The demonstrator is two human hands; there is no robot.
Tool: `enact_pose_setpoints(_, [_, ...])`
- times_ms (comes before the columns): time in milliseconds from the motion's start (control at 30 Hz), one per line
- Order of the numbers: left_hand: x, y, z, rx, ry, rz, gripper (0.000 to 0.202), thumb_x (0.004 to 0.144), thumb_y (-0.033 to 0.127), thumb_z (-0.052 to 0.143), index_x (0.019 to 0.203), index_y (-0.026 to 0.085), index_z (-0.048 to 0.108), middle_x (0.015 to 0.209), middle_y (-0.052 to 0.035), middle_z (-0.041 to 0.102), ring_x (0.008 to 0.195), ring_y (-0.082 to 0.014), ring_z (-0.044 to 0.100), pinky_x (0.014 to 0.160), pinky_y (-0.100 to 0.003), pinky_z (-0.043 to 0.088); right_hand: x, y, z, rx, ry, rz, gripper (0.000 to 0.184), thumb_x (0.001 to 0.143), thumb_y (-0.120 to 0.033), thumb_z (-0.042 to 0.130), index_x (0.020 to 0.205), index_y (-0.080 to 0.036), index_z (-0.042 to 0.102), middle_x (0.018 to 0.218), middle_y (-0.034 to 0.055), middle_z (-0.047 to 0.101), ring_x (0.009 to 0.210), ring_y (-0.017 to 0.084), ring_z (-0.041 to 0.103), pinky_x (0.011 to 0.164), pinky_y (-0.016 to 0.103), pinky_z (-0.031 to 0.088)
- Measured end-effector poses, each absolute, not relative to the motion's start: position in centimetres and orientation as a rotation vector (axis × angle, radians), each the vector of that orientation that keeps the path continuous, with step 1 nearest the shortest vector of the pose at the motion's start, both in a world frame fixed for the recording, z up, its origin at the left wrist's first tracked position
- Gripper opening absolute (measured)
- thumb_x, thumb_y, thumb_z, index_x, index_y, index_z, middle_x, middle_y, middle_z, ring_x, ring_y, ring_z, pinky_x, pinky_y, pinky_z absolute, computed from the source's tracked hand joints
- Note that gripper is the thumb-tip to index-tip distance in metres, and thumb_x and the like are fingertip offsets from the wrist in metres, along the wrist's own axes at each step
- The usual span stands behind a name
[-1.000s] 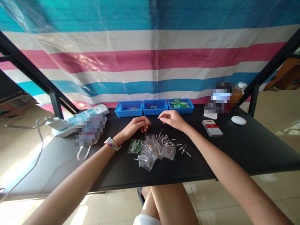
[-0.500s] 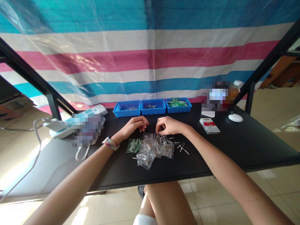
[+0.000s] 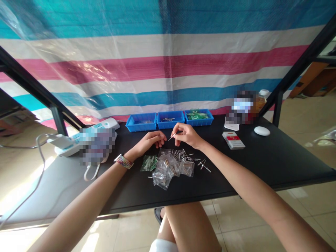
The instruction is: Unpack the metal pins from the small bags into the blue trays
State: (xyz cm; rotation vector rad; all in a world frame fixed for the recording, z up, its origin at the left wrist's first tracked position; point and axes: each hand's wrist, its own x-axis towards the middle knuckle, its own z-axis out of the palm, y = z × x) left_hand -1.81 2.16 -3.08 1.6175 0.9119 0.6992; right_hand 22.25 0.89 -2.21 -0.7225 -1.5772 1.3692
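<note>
Right hand point(image 3: 187, 135) is pinching a thin metal pin point(image 3: 173, 136) between thumb and fingertips, holding it just above the black table point(image 3: 275, 164) with its free end pointing toward the left hand point(image 3: 153, 139). Left hand is resting on the table beside it, fingers curled under; whether it is gripping anything cannot be told. Loose pins point(image 3: 194, 160) and small clear bags point(image 3: 168, 168) are lying just nearer the table's front edge. Three blue bins point(image 3: 170, 125) are standing side by side behind the hands.
</note>
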Motion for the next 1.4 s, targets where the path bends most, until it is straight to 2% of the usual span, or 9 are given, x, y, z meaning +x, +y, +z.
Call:
enact_pose_setpoints(200, [-2.1,2.2,-3.2,1.606,0.928,0.695,0.044,0.09,0.058,0.068,0.087,0.014,0.073,0.075,-0.0042,0.067,0.068,-0.0147,0.061,0.061,-0.025,0.047,21.3,0.9,-3.0,-0.792,-1.544,1.369,0.033,0.073,-0.039,0.085,0.083,-0.018,0.062,0.075,-0.0023,0.065,0.052,0.013,0.068,0.048,0.023,0.057])
enact_pose_setpoints(400, [-2.0,2.2,-3.4,1.588,0.947,0.745,0.035,0.087,0.05,0.074,0.088,0.015,0.07,0.074,-0.0018,0.065,0.066,-0.0135,0.061,0.059,-0.024,0.046,21.3,1.1,-3.1,-0.87,-1.518,1.385,0.026,0.074,-0.034,0.082,0.083,-0.017,0.065,0.075,-0.0008,0.067,0.051,0.012,0.065,0.044,0.022,0.056])
enact_pose_setpoints(600, [-1.8,2.2,-3.5,1.609,0.937,0.791,0.03,0.082,0.043,0.078,0.087,0.015,0.068,0.071,0.0,0.064,0.063,-0.0128,0.06,0.058,-0.023,0.047,21.3,1.2,-3.3,-0.883,-1.435,1.436,0.027,0.071,-0.034,0.082,0.081,-0.016,0.065,0.071,-0.0005,0.066,0.055,0.014,0.066,0.045,0.027,0.06])
enact_pose_setpoints(800, [-1.8,2.2,-3.4,1.547,0.935,0.766,0.039,0.09,0.053,0.069,0.085,0.015,0.068,0.071,-0.0016,0.064,0.064,-0.0135,0.062,0.058,-0.024,0.046,21.2,1.2,-3.4,-0.86,-1.429,1.379,0.027,0.068,-0.03,0.084,0.083,-0.016,0.065,0.075,-0.0013,0.065,0.059,0.013,0.066,0.046,0.024,0.058])
enact_pose_setpoints(967, [-1.8,2.1,-3.5,1.586,0.954,0.776,0.038,0.087,0.052,0.074,0.085,0.015,0.067,0.069,-0.0008,0.064,0.062,-0.0129,0.06,0.058,-0.023,0.045,21.2,1.2,-3.2,-0.874,-1.448,1.349,0.025,0.068,-0.027,0.082,0.083,-0.016,0.065,0.077,-0.0011,0.065,0.059,0.012,0.065,0.047,0.022,0.057])
enact_pose_setpoints(1100, [-1.6,1.8,-3.2,1.592,0.957,0.802,0.036,0.082,0.049,0.079,0.084,0.015,0.065,0.066,0.0006,0.063,0.059,-0.0117,0.057,0.056,-0.023,0.045,21.3,1.2,-3.2,-0.891,-1.43,1.38,0.026,0.07,-0.03,0.082,0.085,-0.017,0.066,0.079,-0.0015,0.064,0.057,0.011,0.064,0.044,0.023,0.057])
enact_pose_setpoints(1400, [-1.0,1.2,-2.3,1.572,0.942,0.83,0.034,0.079,0.044,0.082,0.081,0.016,0.063,0.064,0.0017,0.06,0.057,-0.0106,0.056,0.054,-0.021,0.044,21.3,1.0,-3.3,-0.846,-1.406,1.434,0.034,0.068,-0.036,0.088,0.076,-0.017,0.062,0.065,-0.0044,0.061,0.053,0.012,0.062,0.046,0.026,0.06])
